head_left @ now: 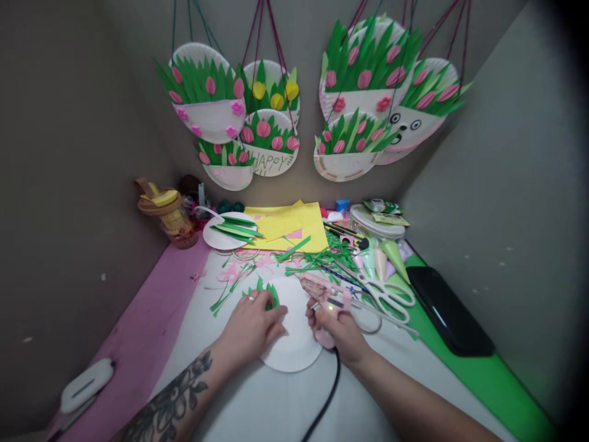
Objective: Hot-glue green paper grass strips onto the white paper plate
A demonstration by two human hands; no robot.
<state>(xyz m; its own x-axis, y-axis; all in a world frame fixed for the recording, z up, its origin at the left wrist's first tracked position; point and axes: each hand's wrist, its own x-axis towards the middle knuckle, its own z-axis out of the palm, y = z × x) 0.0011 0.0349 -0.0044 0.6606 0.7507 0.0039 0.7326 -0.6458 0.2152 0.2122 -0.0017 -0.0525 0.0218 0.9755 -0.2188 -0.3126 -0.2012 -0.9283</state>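
My left hand lies flat on a white paper plate, its fingers pressing green paper leaves onto the plate's upper left. My right hand grips a pink glue gun beside the plate's right edge, its nozzle pointing up and left. A black cord trails from the gun toward me. The leaves are partly hidden under my fingers.
White scissors and green paper scraps lie right of the gun. Behind are yellow paper sheets, a plate of cut leaves, stacked plates, a jar. A black tray sits right. Finished plate crafts hang on the wall.
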